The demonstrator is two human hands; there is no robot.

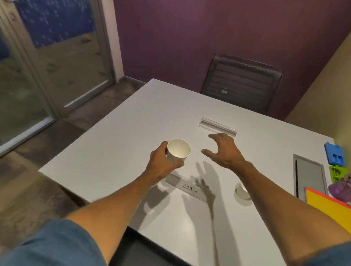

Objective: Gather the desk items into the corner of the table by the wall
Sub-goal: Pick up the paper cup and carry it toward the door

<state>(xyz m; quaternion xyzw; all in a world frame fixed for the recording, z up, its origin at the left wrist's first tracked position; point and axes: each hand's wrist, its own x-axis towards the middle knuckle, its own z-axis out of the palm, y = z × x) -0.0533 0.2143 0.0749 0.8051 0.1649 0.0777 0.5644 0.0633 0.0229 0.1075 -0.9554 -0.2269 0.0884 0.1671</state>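
Observation:
My left hand [161, 163] grips a white paper cup [178, 150] and holds it upright above the white table [124, 139]. My right hand [223, 150] hovers open over the table's middle, its fingers spread, just short of a clear acrylic strip [218, 127]. A second clear name stand labelled "OSTRICH" [189, 188] lies below the cup. A roll of clear tape [243, 193] sits under my right forearm. By the yellow wall at the right stand a blue holder [334, 153], a green object [337, 174], a purple mesh basket [350, 188] with pens, and a yellow-and-orange pad [336, 212].
A grey cable hatch [308, 177] is set into the table near the right-hand items. A black mesh chair [241, 83] stands at the far side against the purple wall. A glass door [48, 38] fills the left.

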